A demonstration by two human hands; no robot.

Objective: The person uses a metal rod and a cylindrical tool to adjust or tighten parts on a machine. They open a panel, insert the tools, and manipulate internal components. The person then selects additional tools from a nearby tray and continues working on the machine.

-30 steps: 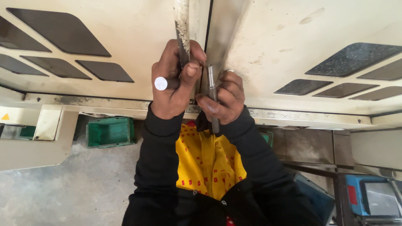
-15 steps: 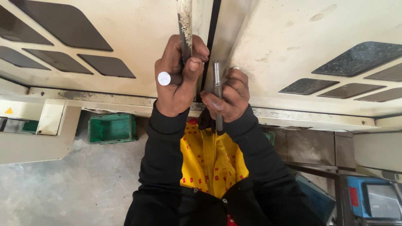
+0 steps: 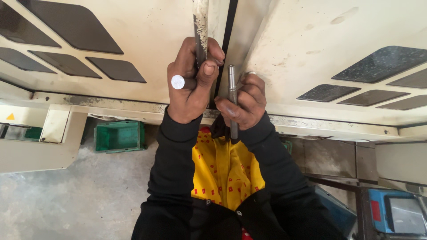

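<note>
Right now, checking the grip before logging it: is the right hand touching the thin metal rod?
Touching. The head view shows the right hand with its fingers wrapped around the thin metal rod, which sticks out above and below the fist.

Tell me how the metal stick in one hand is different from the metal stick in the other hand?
The thin rod in the right hand stands upright, so its whole side shows. The thick bar in the left hand points toward the camera, showing mainly its flat round end. The thin rod has a stepped tip; the thick bar's end is a plain bright disc. Both are grey metal, with fingers wrapped around them in front of the cream machine doors.
</note>
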